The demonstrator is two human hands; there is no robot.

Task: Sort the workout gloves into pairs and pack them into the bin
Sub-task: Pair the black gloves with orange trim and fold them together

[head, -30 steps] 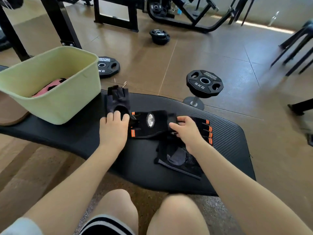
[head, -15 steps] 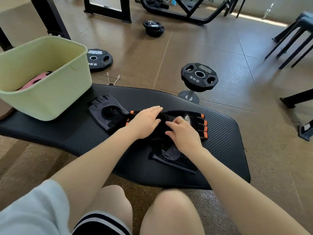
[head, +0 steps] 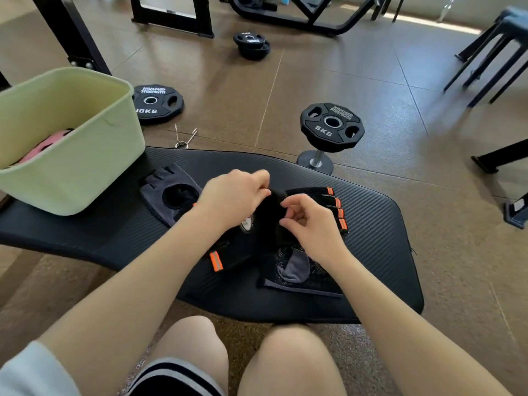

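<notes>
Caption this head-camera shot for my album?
Both hands fold orange-trimmed gloves on a mat beside a green bin.

You're sitting at a bench pad [head: 357,224] covered in matt black vinyl with a fine ribbed texture all over. The bin [head: 94,167] is smooth pale green plastic with a soft satin sheen. The orange-trimmed gloves [head: 311,195] look like black knit cloth with glossy orange reflective strips, the grey glove [head: 160,190] is soft matt suede-like fabric, and the mesh glove [head: 300,270] nearest your knees is open black netting with a grey cloth patch. The weight plates [head: 331,127] are matt black rubber with a shiny metal ring at the hole. The spring collar [head: 185,137] is bare bright wire. The floor [head: 285,90] is brown speckled tile, semi-gloss, catching window light
</notes>
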